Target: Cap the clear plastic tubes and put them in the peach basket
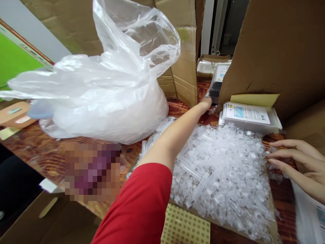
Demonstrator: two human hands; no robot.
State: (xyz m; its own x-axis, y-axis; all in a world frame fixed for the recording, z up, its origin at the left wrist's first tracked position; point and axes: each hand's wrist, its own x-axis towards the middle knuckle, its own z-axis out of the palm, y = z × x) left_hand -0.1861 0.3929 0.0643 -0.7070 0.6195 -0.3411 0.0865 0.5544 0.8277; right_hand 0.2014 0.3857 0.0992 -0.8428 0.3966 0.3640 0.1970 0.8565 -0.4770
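The biggest thing I see is the brown corrugated cardboard panels (276,51) standing along the far edge of the reddish-brown wooden surface (45,152), one at the far right and another behind the bag. Next in size is the large translucent white plastic bag (106,98), bulging and open at the top, sitting at the far left part of the surface. Toward the near right lies a wide heap of small clear plastic caps and tubes (223,179), spread on a flat cardboard sheet that reaches the near edge.

My left arm in a red sleeve (142,206) stretches across the heap toward the far edge. My left hand (206,102) is at the gap between the cardboard panels, touching the bottom of a dark flat pack in clear wrap with a printed label (216,84) that leans upright there. I cannot tell whether the fingers are closed around it, since the hand is small and seen from behind.

Just right of that hand, at the far edge of the heap, lies a flat clear-wrapped pack with a white printed label (250,117), under a yellowish flap.

My right hand (299,166) is at the right edge of the surface, fingers extended and loose, grasping nothing, fingertips just beside the heap.

A perforated yellowish board (185,227) pokes out at the near edge.
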